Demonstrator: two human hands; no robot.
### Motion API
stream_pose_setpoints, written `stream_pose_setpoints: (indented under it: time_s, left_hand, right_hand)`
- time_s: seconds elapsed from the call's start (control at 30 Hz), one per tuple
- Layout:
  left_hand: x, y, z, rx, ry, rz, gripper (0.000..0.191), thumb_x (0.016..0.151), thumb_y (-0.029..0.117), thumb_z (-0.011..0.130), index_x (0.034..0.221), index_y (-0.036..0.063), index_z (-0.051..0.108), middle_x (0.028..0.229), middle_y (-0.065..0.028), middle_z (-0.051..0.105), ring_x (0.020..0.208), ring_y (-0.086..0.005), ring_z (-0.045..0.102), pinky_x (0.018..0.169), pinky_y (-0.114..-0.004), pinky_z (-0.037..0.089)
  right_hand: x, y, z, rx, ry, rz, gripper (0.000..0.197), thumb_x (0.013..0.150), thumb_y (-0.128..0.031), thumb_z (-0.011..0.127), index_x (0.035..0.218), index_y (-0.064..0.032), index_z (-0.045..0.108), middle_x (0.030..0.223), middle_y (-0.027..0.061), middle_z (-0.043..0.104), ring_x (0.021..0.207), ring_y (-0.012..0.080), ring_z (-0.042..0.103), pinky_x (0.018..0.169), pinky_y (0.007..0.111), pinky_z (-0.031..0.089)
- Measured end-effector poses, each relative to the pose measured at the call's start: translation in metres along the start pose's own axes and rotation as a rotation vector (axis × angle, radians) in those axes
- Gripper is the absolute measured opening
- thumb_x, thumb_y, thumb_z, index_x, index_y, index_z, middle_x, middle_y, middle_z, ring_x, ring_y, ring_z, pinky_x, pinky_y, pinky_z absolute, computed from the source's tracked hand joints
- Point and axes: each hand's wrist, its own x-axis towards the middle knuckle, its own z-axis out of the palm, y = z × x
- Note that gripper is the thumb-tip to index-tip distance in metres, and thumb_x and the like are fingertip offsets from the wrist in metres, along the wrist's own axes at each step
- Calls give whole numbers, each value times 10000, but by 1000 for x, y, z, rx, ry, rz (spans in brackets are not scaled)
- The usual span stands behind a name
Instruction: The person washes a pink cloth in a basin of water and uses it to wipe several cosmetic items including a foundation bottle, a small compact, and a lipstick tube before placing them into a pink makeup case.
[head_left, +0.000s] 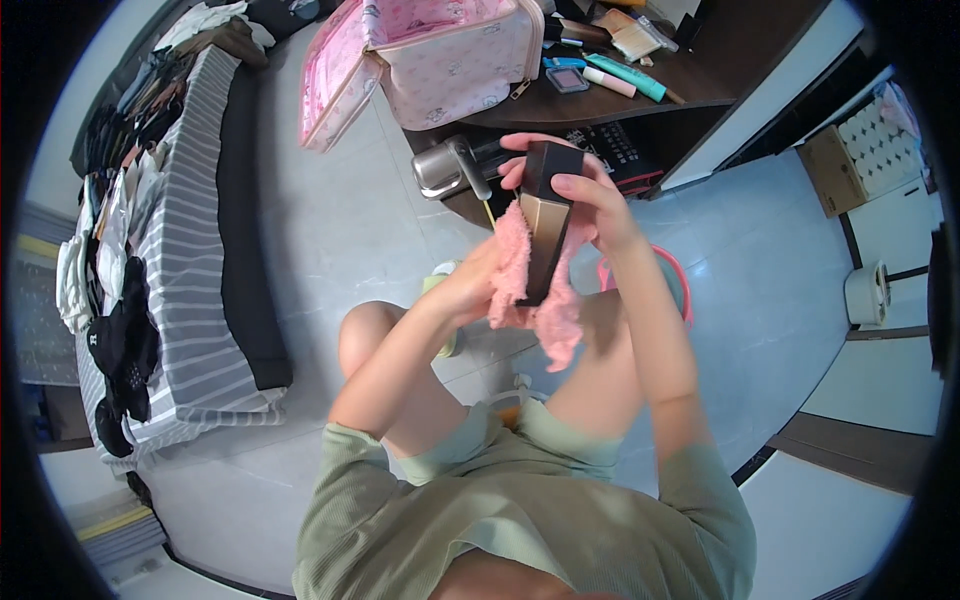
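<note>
A tall cosmetic bottle (546, 217), black at its upper end and bronze to dark brown below, stands tilted between my hands above my knees. My right hand (592, 191) grips its black upper part, fingers behind and thumb in front. A fluffy pink cloth (511, 251) wraps around the lower part, and one end of it hangs down. My left hand (476, 277) holds the cloth against the bottle's left side; most of its fingers are hidden behind the cloth.
On the dark wooden table (600, 112) stands an unzipped pink cosmetic case (450, 79). Beside it lie a turquoise tube (626, 75), a pink-and-white tube (609, 82) and a small square compact (567, 79). A pink-rimmed basin (679, 281) is by my right knee. Clothes cover the bed (191, 247) at left.
</note>
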Motion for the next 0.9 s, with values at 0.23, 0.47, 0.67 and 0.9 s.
stream_pose_setpoints:
  time_s: [0.23,0.47,0.67,0.9]
  left_hand:
    - [24,19,-6,-89,35,125,530,860,495,414,1159,58,426,1098,-97,516,968,-203,549,774,-334,488]
    - [42,25,-38,-91,424,416,600,876,538,290,1156,26,425,1022,-101,541,894,-188,557,786,-323,461]
    - [30,41,-41,-310,612,593,347,928,411,293,896,112,466,787,8,496,685,-83,486,586,-226,412]
    - [21,39,-43,-250,537,557,350,887,179,382,1219,138,278,887,-40,497,607,-77,494,384,-193,377]
  right_hand:
    - [22,27,-5,106,-299,8,557,718,-145,574,1223,25,412,1094,122,540,1033,182,505,924,289,367]
    - [6,61,9,49,591,-193,227,813,-204,544,961,-33,527,856,7,517,734,79,493,624,209,380]
    - [0,57,11,-954,340,-190,300,710,-311,652,689,-39,526,608,41,491,565,146,510,504,260,391]
    - [5,62,30,-1026,227,-62,302,679,-210,695,824,12,549,654,87,576,550,194,536,566,251,416]
